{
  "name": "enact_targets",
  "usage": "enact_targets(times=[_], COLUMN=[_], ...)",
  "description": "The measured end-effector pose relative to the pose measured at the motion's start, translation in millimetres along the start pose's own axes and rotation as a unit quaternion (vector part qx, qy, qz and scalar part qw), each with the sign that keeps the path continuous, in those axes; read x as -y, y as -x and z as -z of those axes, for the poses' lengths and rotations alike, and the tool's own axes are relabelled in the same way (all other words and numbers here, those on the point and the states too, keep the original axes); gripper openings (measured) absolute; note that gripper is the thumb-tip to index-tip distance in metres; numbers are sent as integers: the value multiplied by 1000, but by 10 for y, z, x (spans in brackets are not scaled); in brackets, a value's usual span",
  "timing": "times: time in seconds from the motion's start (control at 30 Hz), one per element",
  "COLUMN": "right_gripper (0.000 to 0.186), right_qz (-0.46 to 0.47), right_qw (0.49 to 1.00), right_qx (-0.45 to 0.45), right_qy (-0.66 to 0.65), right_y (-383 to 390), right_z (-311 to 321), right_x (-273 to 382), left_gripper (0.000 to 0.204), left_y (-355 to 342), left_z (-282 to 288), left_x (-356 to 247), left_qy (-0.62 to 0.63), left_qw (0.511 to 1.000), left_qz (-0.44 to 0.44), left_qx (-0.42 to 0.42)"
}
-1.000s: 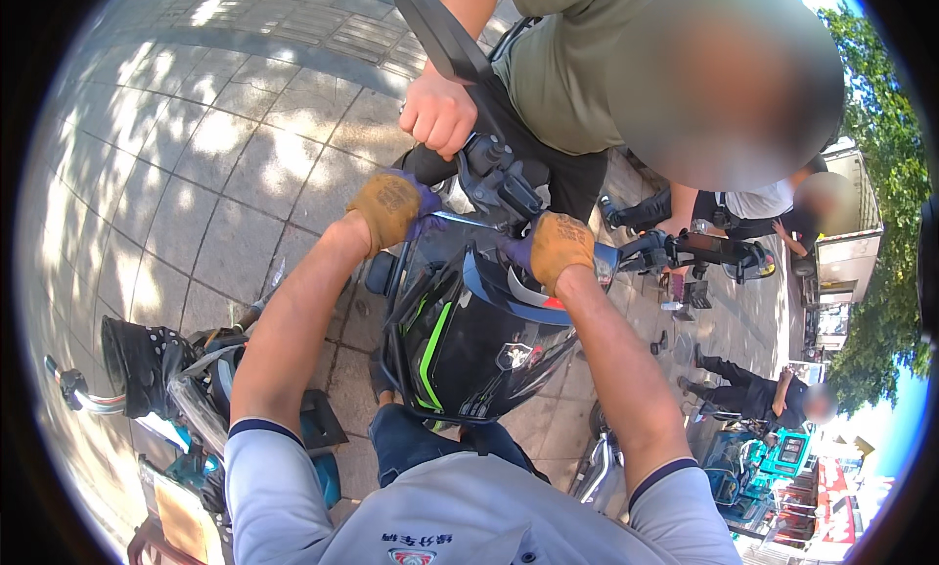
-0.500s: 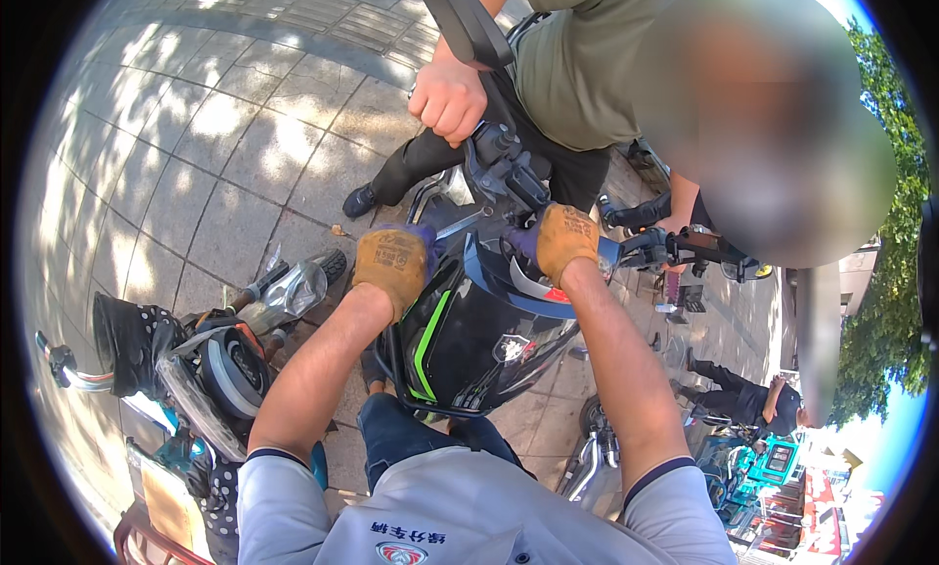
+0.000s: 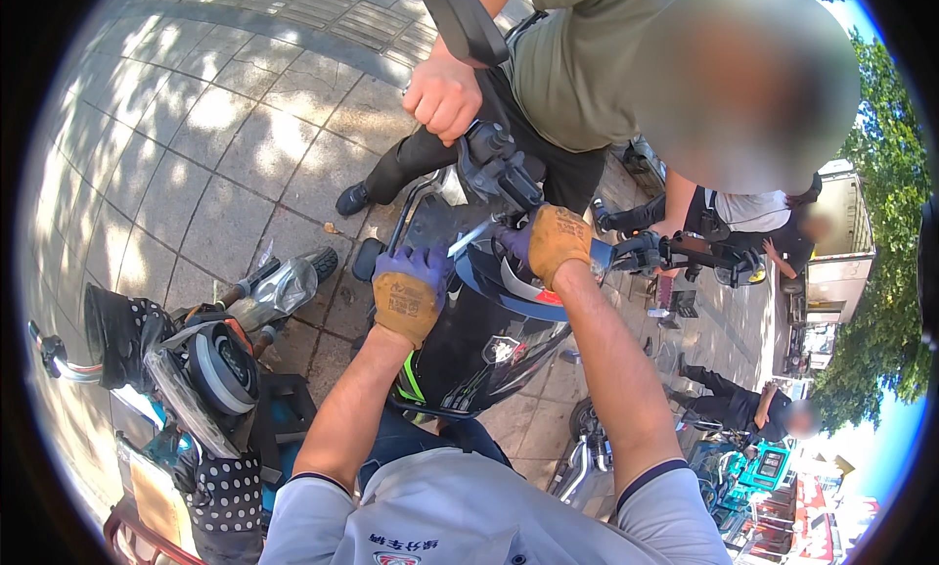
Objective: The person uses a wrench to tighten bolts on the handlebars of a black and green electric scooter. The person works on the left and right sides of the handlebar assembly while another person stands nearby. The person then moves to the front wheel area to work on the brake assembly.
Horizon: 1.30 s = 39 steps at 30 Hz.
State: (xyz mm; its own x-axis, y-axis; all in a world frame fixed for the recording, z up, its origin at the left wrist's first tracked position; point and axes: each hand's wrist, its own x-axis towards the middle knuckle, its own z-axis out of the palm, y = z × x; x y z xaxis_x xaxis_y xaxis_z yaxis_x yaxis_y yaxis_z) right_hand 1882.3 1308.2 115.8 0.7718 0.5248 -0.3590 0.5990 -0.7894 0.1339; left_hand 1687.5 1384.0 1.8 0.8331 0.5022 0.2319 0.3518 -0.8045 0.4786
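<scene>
My left hand [image 3: 409, 293], in a purple glove with an orange palm, is closed on a silver wrench [image 3: 471, 236]. The wrench points up and right, over the dark gap behind the front panel of a scooter. My right hand [image 3: 548, 242], gloved alike, is closed at the upper edge of that panel, just below the handlebar clamp; its fingertips are hidden, so what they hold cannot be made out. The black front panel [image 3: 489, 355] has a green stripe and a shield-shaped badge. Above my hands is the handlebar [image 3: 499, 169].
Opposite me a person in a green shirt [image 3: 572, 76] sits astride the scooter, one hand [image 3: 443, 97] at the grip. A mirror [image 3: 460, 22] juts out overhead. Another bike with a polka-dot cover [image 3: 225, 492] stands close on my left. People and vehicles are at right on the paving.
My left hand has shifted slightly right and down the panel's edge, tilting the wrench and covering part of the green stripe. My right hand stays almost in place. The view has turned a little.
</scene>
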Motion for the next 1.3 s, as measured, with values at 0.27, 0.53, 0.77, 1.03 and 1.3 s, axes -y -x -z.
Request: enact_targets(times=[0.27,0.53,0.77,1.03,1.3], right_gripper=[55,54,55,66,105], right_qz=[9,11,-11,-38,-8], right_qw=[1000,1000,1000,998,998], right_qx=[-11,-8,10,41,-14], right_qy=[-4,-7,-2,-6,66], right_y=[-23,-95,-74,-70,58], right_z=[-38,-98,-25,92,22], right_x=[-3,10,85,182,131], left_gripper=[32,24,25,28,29], left_y=[-30,-302,-565,-982,-755], left_z=[-112,-40,-42,28,254], left_x=[63,362,690,966,644], left_qy=[37,34,41,22,-10], left_qw=[991,991,983,969,979], left_qz=[-41,-116,-177,-217,-153], left_qx=[-121,-54,10,117,135])
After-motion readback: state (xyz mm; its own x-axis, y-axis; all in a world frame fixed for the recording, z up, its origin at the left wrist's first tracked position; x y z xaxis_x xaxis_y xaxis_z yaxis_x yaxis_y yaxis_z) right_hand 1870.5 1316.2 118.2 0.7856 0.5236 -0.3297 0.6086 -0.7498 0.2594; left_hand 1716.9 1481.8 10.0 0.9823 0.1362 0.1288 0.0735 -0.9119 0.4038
